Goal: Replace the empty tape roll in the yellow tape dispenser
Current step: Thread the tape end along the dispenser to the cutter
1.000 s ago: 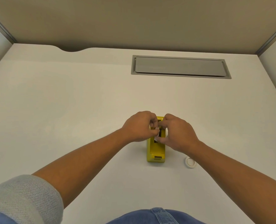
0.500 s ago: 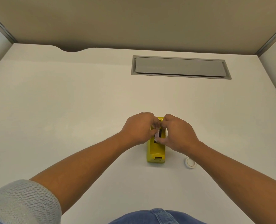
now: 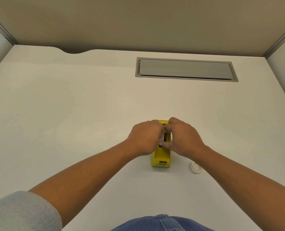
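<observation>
Yellow tape dispenser (image 3: 161,156) stands on the white table (image 3: 71,105), near the middle, its long axis running straight away from you. The near end, with a small slot, points at your body; the far end peeks out past your knuckles. One dispenser only.

Your left hand (image 3: 144,139) and right hand (image 3: 184,138) meet over the dispenser's open middle well, one on each flank, equally close. Fingers of both curl inward and downward, tips bunched at the well. Something pale shows between them at the slot, likely a roll or its hub, but too hidden to name. Whether either hand truly pinches it, you cannot tell; the fingertips are masked by knuckles.

The relation that matters: the well sits directly under both sets of fingertips, so whatever goes in or comes out travels vertically, across the dispenser's long axis, with the spindle ends toward your palms.

One small white ring (image 3: 196,167) lies flat on the table just right of the dispenser's near end, beside your right forearm and apart from the dispenser. Probably a tape core; judgement only. Right hand is the nearer to it.

Further out: one grey cable hatch (image 3: 186,69) set flush in the table's far side, well clear. One grey sleeve (image 3: 21,212) on the left arm, pushed up.
</observation>
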{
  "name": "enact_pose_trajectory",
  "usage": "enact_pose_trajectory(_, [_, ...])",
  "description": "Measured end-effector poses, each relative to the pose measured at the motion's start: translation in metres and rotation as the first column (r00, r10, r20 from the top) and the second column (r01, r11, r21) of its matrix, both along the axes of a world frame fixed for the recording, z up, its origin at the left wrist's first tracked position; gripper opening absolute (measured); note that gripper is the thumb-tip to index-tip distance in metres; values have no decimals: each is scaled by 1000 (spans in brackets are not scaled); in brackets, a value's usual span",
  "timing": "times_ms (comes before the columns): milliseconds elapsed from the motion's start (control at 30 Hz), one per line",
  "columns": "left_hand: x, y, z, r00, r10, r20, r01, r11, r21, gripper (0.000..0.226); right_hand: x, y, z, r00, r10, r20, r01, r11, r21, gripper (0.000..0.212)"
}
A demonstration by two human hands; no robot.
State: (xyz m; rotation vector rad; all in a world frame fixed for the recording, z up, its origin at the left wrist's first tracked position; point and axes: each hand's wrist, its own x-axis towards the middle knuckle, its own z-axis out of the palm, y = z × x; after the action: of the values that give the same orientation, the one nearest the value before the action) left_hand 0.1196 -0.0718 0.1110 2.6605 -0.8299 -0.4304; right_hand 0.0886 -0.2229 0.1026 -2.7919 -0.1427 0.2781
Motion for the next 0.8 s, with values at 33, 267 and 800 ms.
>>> enact_pose_trajectory(33, [-2,2,1,1000,2,-17,-2,1000,-17,11,0,0,0,1000,0,1,0,1000,7,23])
enact_pose_trajectory(267, [-27,14,-10,996,77,-35,-80,992,-97,15,-4,0,-3,1000,1,15,-1,1000,-9,42])
enact_pose_trajectory(800, [-54,10,-18,965,260,-44,-263,944,-200,17,-14,3,2,1000,-12,-12,13,997,77,42])
